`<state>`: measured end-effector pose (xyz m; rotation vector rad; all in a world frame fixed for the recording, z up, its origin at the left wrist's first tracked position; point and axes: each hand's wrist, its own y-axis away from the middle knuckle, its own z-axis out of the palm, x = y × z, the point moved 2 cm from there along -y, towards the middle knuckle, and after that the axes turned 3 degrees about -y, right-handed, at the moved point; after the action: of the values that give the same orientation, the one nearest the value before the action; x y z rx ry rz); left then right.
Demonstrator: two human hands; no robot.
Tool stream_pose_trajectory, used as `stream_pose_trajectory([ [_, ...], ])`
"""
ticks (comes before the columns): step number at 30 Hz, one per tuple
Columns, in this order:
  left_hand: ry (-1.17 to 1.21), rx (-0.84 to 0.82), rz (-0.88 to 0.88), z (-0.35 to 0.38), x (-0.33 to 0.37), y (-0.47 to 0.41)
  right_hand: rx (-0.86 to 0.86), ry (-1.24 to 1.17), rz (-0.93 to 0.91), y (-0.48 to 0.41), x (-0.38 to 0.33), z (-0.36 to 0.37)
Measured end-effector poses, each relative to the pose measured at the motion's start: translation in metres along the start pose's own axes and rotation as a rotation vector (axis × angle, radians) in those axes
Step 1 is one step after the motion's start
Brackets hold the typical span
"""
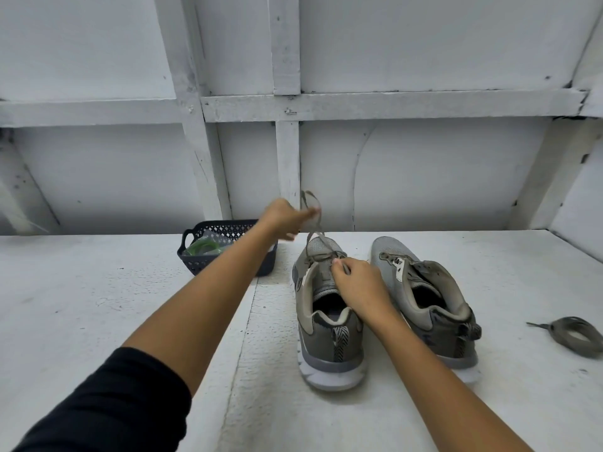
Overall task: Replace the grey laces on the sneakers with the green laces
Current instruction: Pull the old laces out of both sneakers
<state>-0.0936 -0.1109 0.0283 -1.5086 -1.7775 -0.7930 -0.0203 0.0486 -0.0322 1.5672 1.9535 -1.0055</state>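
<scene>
left fingers [308,215] pinch grey lace [315,235]; right fingers [339,264] pinch it at sneaker [315,349] | basket [208,228] behind forearm [212,288]

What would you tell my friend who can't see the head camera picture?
A person's left hand holds a grey lace up above one sneaker while the right hand pinches it at the eyelets. The other sneaker has no lace; a loose lace lies to its right. A dark basket holds green laces.
</scene>
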Motion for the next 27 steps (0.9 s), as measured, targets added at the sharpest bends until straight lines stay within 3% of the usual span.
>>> stream_pose_trajectory([
  [3, -0.386, -0.148, -0.003, 0.026, -0.023, 0.005, 0.002, -0.015, 0.001, 0.001, -0.001, 0.000],
  [7, -0.550, 0.025, 0.131, 0.036, -0.023, 0.005, 0.003, 0.004, 0.005, 0.000, -0.001, -0.001],
  [9, -0.314, 0.065, 0.100, 0.028, -0.019, 0.000, 0.005, 0.001, 0.009, 0.000, 0.000, 0.000],
  [12, 0.306, 0.112, 0.065, 0.006, -0.001, -0.001, 0.004, -0.003, 0.009, -0.001, 0.002, 0.000],
  [15, 0.570, 0.176, 0.106, -0.006, 0.012, 0.002, -0.001, -0.005, 0.001, -0.001, 0.002, 0.001],
  [17, 0.449, 0.168, 0.099, -0.001, 0.008, 0.003, -0.003, -0.001, -0.004, -0.001, 0.001, 0.001],
  [20, -0.160, -0.002, 0.042, 0.018, -0.013, 0.005, -0.001, 0.003, 0.005, -0.001, 0.001, 0.001],
  [22, -0.446, -0.089, 0.033, 0.029, -0.024, 0.010, -0.001, 0.005, 0.001, -0.001, 0.001, 0.001],
  [24, -0.545, -0.040, 0.100, 0.036, -0.027, 0.012, 0.000, 0.010, -0.005, -0.001, 0.000, 0.001],
  [27, -0.488, 0.045, 0.172, 0.041, -0.027, 0.013, 0.008, 0.021, -0.004, -0.001, 0.000, 0.001],
])
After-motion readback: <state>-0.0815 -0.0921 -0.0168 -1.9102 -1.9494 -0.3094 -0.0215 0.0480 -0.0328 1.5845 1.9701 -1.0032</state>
